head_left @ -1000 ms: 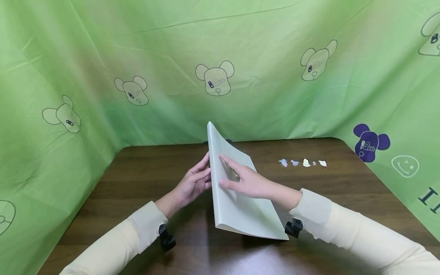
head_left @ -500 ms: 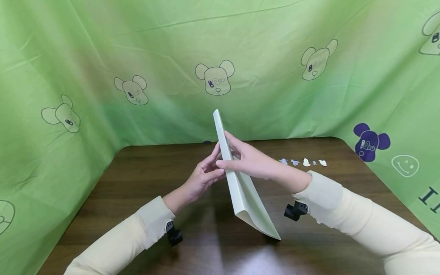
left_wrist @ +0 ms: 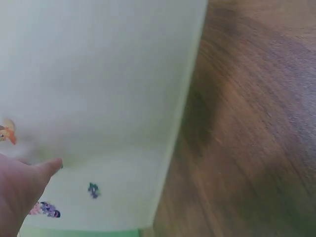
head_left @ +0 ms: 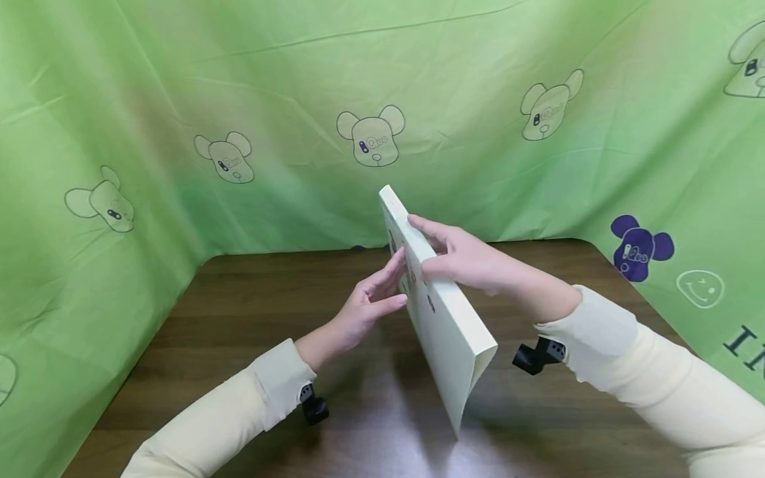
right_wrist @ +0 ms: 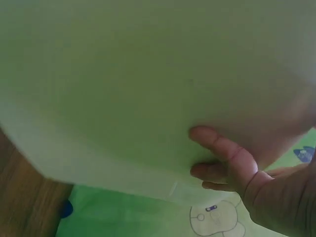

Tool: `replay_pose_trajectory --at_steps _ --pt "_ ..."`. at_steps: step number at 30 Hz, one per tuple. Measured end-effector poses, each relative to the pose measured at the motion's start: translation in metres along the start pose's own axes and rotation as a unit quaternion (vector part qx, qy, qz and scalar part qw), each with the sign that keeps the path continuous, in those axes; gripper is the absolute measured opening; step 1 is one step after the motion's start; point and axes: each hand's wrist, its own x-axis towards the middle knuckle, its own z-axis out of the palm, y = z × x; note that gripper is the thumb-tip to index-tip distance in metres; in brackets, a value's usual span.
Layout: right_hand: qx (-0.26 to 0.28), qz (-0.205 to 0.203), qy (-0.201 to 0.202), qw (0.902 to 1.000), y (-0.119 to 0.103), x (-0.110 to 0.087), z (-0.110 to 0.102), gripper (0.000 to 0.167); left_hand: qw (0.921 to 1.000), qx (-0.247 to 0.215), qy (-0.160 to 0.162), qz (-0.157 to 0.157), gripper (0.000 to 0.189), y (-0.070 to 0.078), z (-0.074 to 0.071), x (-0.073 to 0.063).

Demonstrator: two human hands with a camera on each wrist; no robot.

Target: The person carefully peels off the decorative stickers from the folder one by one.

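A pale folder [head_left: 439, 338] stands on its long edge, tilted, its spine upward and its front end toward me. Several small cartoon stickers are on its left face; the left wrist view shows an orange one [left_wrist: 7, 133], a purple and pink one [left_wrist: 48, 209] and a dark green one [left_wrist: 94, 190]. My left hand [head_left: 372, 302] touches that face with fairly straight fingers and thumb. My right hand [head_left: 469, 259] grips the folder at the spine, index fingertip and thumb at the spine, other fingers mostly hidden behind. In the right wrist view, fingertips [right_wrist: 205, 134] meet the other face.
The brown wooden table [head_left: 257, 292] lies beneath, with a green cloth [head_left: 287, 79] printed with bear heads hanging behind and at both sides. Black wrist cameras hang below the left cuff [head_left: 313, 405] and right cuff [head_left: 538, 355].
The folder has turned so its spine leans right and its stickered left face shows. Both hands have shifted right with it. My right forearm now covers the loose stickers at the table's back right.
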Motion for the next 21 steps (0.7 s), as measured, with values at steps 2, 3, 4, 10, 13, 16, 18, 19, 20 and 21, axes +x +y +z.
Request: replay_pose_trajectory --at_steps 2,3,4,10,13,16,18,19,20,21 --pt "0.018 0.013 0.007 0.9997 0.0 -0.003 -0.003 0.093 1.0 0.005 -0.002 0.005 0.068 0.0 0.001 0.001" --pt "0.031 0.018 0.009 0.9993 0.0 -0.004 -0.003 0.094 1.0 0.005 -0.004 0.005 0.067 0.0 0.001 0.002" --pt "0.048 0.024 0.011 0.9985 0.001 -0.006 -0.004 0.095 1.0 0.006 -0.005 0.005 0.067 0.0 0.001 0.002" --pt "0.125 0.032 0.036 0.9909 0.016 -0.013 -0.007 0.095 0.9997 0.011 -0.01 -0.021 0.066 -0.001 0.0 0.002" --pt "0.145 0.025 0.056 0.9875 0.026 -0.017 -0.008 0.091 0.9992 0.017 -0.015 -0.035 0.066 -0.002 0.0 0.001" --pt "0.159 0.015 0.073 0.9844 0.033 -0.02 -0.008 0.087 0.9987 0.029 -0.017 -0.037 0.065 -0.003 -0.002 0.0" --pt "0.165 0.005 0.087 0.9825 0.037 -0.021 -0.008 0.084 0.9987 0.036 -0.011 -0.034 0.064 -0.003 -0.003 0.0" --pt "0.17 0.001 0.095 0.9808 0.039 -0.022 -0.008 0.083 0.9987 0.039 -0.006 -0.032 0.064 -0.003 -0.004 0.0" --pt "0.179 -0.004 0.101 0.9786 0.042 -0.023 -0.007 0.081 0.9987 0.041 -0.001 -0.031 0.064 -0.004 -0.004 -0.001" --pt "0.187 -0.009 0.108 0.9763 0.045 -0.024 -0.007 0.08 0.9986 0.043 0.005 -0.03 0.063 -0.005 -0.006 -0.001"
